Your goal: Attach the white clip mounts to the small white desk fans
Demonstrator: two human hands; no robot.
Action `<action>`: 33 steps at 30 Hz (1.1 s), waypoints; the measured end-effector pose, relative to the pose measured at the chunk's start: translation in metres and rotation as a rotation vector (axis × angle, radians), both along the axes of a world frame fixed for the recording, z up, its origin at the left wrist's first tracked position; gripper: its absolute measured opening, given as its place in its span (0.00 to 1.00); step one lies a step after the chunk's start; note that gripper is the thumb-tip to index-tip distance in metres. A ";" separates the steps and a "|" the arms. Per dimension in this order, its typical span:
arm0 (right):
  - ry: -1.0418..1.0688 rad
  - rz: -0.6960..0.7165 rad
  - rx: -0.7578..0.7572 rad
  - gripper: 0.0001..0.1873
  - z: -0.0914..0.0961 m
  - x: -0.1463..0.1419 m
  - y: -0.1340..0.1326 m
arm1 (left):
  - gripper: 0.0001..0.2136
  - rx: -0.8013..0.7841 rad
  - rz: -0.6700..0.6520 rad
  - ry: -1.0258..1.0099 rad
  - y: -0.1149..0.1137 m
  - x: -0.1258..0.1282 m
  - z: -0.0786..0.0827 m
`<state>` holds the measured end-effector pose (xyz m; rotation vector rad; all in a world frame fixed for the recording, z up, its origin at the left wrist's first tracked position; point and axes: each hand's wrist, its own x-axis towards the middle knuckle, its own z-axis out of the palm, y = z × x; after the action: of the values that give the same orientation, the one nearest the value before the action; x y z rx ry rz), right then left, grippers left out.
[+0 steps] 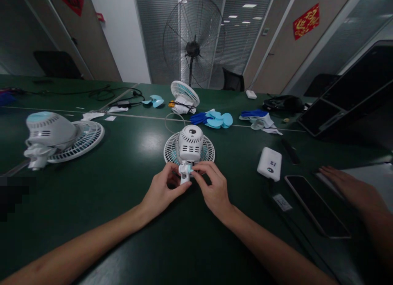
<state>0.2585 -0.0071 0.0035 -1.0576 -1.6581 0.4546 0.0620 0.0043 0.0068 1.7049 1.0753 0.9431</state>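
A small white fan (190, 142) lies grille-down on the green table, its vented motor housing upward and its clip base toward me. My left hand (162, 187) grips the white clip (184, 170) from the left, thumb along its lower edge. At the clip's right side my right hand (215, 187) pinches a light-blue knob (190, 169) between thumb and fingertips. Part of the grille is hidden under the housing.
Another white fan (52, 131) lies at left; a third (184, 97) stands at the back near blue fan blades (218, 120) and blue gloves (199, 118). A power bank (269, 164), a phone (316, 205) and another person's hand (353, 187) are at right.
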 end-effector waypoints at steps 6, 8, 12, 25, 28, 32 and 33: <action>0.004 0.015 0.016 0.06 0.000 0.000 -0.001 | 0.17 0.108 0.011 0.132 -0.003 -0.003 -0.001; -0.009 0.016 0.009 0.08 0.001 0.001 -0.003 | 0.17 0.133 0.017 0.168 -0.003 -0.003 -0.001; -0.032 0.049 0.009 0.11 0.004 0.003 -0.005 | 0.17 0.155 0.023 0.194 -0.003 -0.005 -0.001; -0.041 0.085 0.022 0.15 0.000 0.003 -0.003 | 0.17 0.239 0.055 0.308 0.002 -0.012 -0.003; 0.006 0.054 -0.017 0.08 0.001 0.003 -0.001 | 0.18 0.266 0.046 0.330 0.001 -0.012 -0.005; 0.032 0.005 -0.101 0.05 0.001 0.004 0.002 | 0.19 0.336 0.018 0.370 0.003 -0.014 -0.004; 0.033 -0.004 -0.122 0.08 0.000 0.005 0.002 | 0.18 0.364 0.007 0.386 0.003 -0.014 -0.003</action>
<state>0.2630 -0.0050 0.0040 -1.1364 -1.6147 0.5734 0.0477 0.0074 0.0039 2.2512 1.2077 0.8714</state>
